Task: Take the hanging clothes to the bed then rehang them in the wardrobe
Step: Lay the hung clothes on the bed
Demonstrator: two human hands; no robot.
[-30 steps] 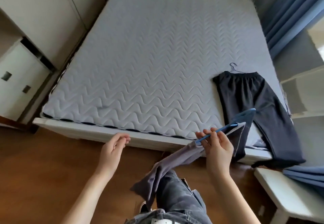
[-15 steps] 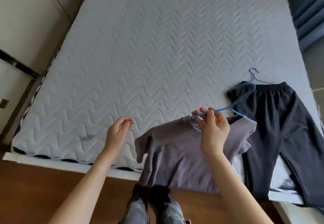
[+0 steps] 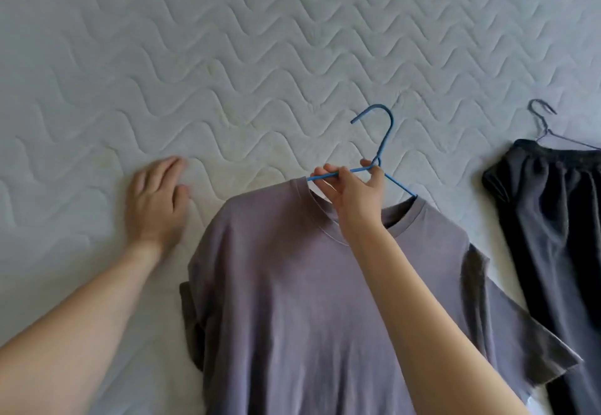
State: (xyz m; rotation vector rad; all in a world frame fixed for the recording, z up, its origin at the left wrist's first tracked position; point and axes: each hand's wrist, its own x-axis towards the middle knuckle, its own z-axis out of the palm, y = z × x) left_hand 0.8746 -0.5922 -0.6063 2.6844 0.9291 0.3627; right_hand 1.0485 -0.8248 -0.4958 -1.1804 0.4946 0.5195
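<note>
A grey-purple T-shirt (image 3: 292,300) lies spread on the quilted mattress (image 3: 227,57), still on its blue wire hanger (image 3: 387,131). My right hand (image 3: 354,193) grips the hanger's shoulder bar at the collar, fingers curled round the wire. My left hand (image 3: 159,200) rests flat on the mattress to the left of the shirt, fingers straight, holding nothing. Dark trousers (image 3: 553,219) on a grey wire hanger (image 3: 546,122) lie at the right edge.
The wave-quilted mattress fills the whole view; bare surface stretches above and to the left of the shirt. The trousers run off the right and bottom edges of the frame.
The view has closed in over the bed. My right hand has carried the shirt forward and laid it flat on the mattress. My left hand has come down onto the mattress.
</note>
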